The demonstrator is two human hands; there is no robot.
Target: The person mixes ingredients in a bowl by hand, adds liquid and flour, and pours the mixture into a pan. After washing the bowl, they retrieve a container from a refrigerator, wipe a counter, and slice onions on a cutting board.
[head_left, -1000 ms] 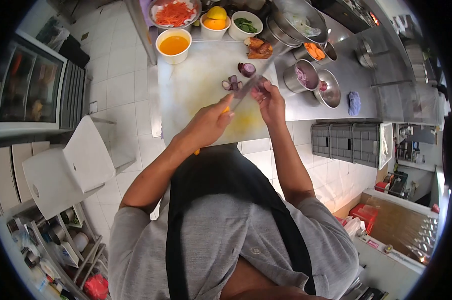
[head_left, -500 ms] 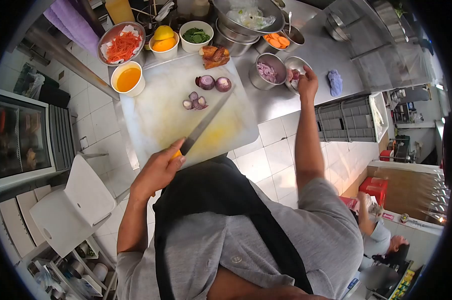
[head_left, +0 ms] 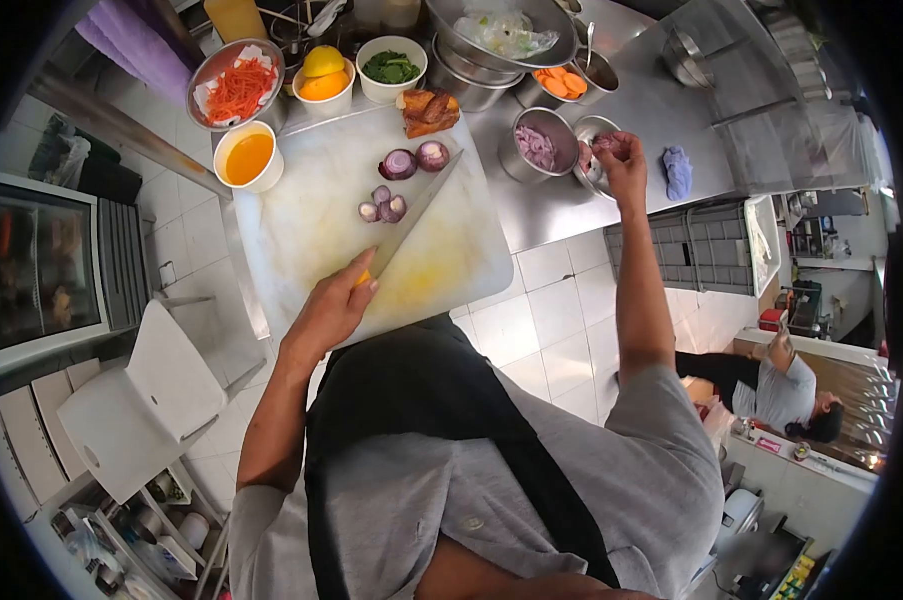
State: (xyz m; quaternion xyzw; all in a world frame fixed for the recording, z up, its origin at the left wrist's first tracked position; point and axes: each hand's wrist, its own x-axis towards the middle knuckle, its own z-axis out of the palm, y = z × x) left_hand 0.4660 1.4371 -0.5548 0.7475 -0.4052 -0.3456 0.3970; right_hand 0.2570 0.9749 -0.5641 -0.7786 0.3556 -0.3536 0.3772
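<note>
My left hand (head_left: 333,308) is closed around the yellow handle of a kitchen knife (head_left: 416,220), its blade pointing away over the white cutting board (head_left: 291,255). Red onion halves (head_left: 398,165) lie just left of the knife tip, with smaller peeled onion pieces (head_left: 383,206) nearer to me. Over on the right, my right hand (head_left: 626,175) is at a small metal bowl (head_left: 593,127), fingers bent together at reddish-purple pieces; what exactly they grip is hard to make out. Beside it stands a metal pot (head_left: 563,152) with chopped red onion (head_left: 536,147).
Along the board's far side are a browned chunk of food (head_left: 430,113), a tub of greens (head_left: 391,68), lemons (head_left: 323,75), shredded carrot (head_left: 243,88) and a tub of orange liquid (head_left: 249,160). A purple cloth (head_left: 677,172) lies right. Another person (head_left: 781,390) stands behind.
My right hand has shifted slightly right at the metal bowl, its fingers bent more together. My left hand still holds the knife on the board. The other person has come further into view.
</note>
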